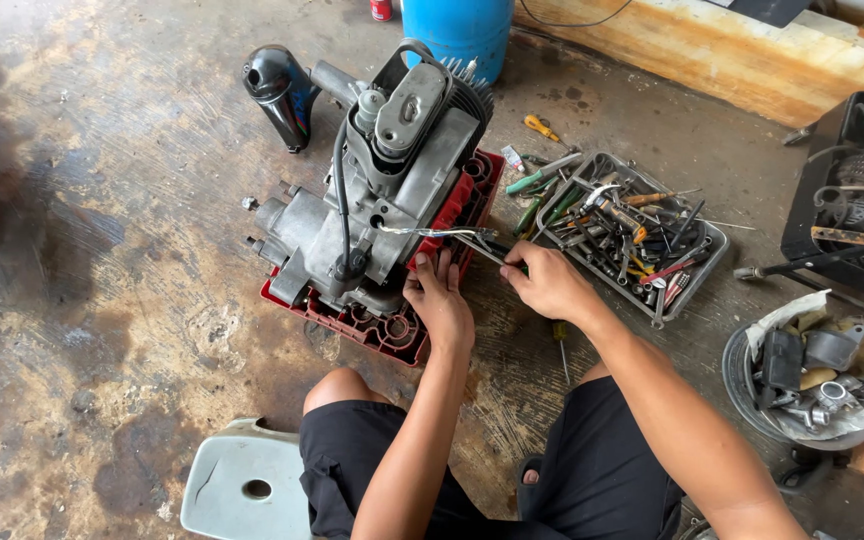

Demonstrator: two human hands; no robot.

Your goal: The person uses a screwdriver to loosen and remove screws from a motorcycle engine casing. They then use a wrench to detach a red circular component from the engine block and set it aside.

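Engine (382,190) is sitting on the red crate (377,330) mid-floor, mostly assembled still — left hand (439,303) is bracing it, fingers flat, while right hand (549,283) is gripping pliers (482,243), working a cable end.

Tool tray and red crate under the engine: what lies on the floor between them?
In the head view, loose green-handled screwdrivers lie on the floor between the red crate and the tool tray.
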